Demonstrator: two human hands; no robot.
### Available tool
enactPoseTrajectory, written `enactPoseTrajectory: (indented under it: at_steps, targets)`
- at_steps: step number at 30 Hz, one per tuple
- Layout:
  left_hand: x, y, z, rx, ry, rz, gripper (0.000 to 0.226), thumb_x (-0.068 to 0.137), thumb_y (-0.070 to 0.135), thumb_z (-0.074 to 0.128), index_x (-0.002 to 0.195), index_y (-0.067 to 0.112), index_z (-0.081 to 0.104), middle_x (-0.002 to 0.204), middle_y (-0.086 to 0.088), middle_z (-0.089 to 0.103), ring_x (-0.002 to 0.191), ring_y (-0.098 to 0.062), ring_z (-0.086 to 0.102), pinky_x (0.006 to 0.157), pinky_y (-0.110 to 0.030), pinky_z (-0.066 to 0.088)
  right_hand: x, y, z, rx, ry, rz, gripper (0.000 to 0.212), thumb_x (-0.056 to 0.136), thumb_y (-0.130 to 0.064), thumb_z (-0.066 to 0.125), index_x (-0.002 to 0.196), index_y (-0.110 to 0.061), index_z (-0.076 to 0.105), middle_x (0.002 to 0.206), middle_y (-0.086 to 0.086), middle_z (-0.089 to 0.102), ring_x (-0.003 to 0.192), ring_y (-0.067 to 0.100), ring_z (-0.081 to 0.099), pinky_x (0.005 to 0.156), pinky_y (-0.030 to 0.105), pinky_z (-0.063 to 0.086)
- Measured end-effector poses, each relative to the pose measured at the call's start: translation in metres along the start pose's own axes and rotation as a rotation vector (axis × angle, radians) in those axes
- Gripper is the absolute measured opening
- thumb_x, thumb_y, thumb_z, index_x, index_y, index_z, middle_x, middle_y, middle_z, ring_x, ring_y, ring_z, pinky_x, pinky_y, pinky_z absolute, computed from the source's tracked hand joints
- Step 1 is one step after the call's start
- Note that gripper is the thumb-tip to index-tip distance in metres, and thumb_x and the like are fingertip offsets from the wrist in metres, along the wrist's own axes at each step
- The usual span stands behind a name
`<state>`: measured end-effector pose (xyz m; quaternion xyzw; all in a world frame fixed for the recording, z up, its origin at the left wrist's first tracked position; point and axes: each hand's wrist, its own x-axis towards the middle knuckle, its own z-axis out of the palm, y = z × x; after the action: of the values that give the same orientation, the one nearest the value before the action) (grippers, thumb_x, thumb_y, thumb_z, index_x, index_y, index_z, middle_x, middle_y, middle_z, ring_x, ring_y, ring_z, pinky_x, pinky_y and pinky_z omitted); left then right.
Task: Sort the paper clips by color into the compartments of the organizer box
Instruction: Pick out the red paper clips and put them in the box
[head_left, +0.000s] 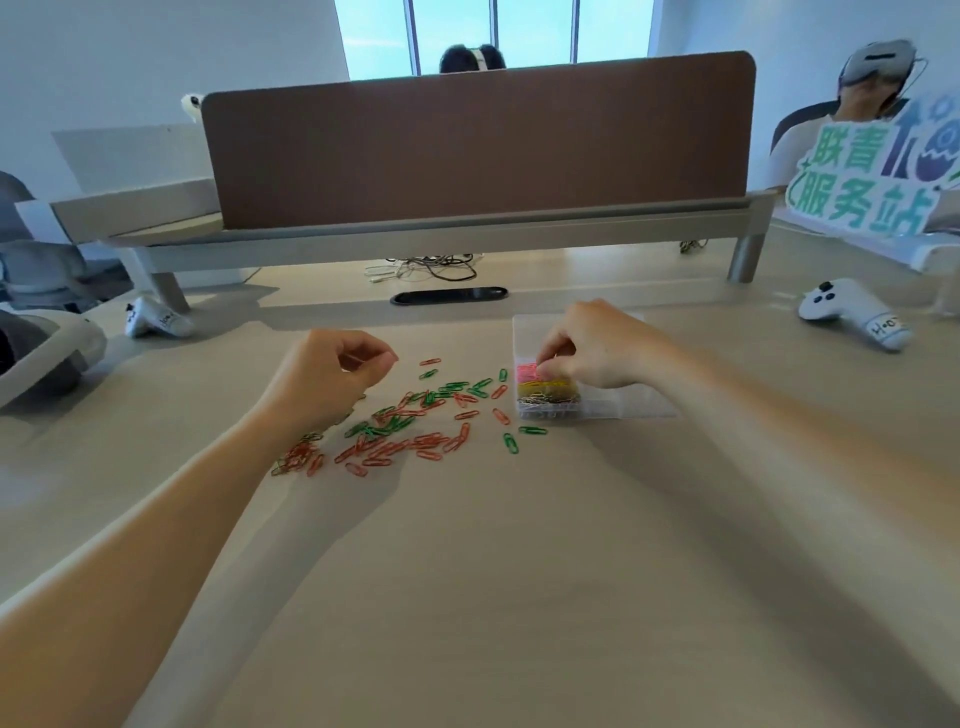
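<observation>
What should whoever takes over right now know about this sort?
Left grip: fingers curled above the red and green clips; whether it holds any is unclear.
Right grip: fingertips pinched at the pink clips in the organizer box; a held clip is too small to confirm.
Done: pink clips, yellow clips and silver clips sit in separate compartments.
Left: red and green clips lie mixed on the table, left of the box.

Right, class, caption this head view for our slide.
Right hand reaches into the organizer box; orange and green clips await sorting.
</observation>
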<state>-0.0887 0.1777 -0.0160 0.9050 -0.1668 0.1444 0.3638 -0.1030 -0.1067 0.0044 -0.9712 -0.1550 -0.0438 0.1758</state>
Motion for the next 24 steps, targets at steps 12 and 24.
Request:
enactPoseTrajectory:
  at_steps: [12, 24]
  targets:
    - [0.003, -0.022, -0.007, 0.275, -0.169, -0.111, 0.013, 0.086, 0.032, 0.067, 0.092, 0.023, 0.074, 0.088, 0.012, 0.066, 0.081, 0.0, 0.057, 0.078, -0.023, 0.045, 0.046, -0.049, 0.031, 0.016, -0.096, -0.063, 0.016, 0.085, -0.028, 0.073, 0.094, -0.016, 0.076, 0.086, -0.005, 0.072, 0.078, 0.007, 0.065, 0.072, 0.025, 0.054]
    - [0.049, -0.01, 0.026, 0.237, -0.364, -0.027, 0.017, 0.083, 0.031, 0.07, 0.096, 0.021, 0.074, 0.093, 0.005, 0.071, 0.087, -0.008, 0.064, 0.08, -0.025, 0.053, 0.071, -0.046, 0.044, 0.021, -0.21, -0.074, 0.009, 0.087, -0.027, 0.07, 0.078, -0.027, 0.066, 0.078, -0.011, 0.064, 0.075, 0.009, 0.061, 0.062, 0.023, 0.046]
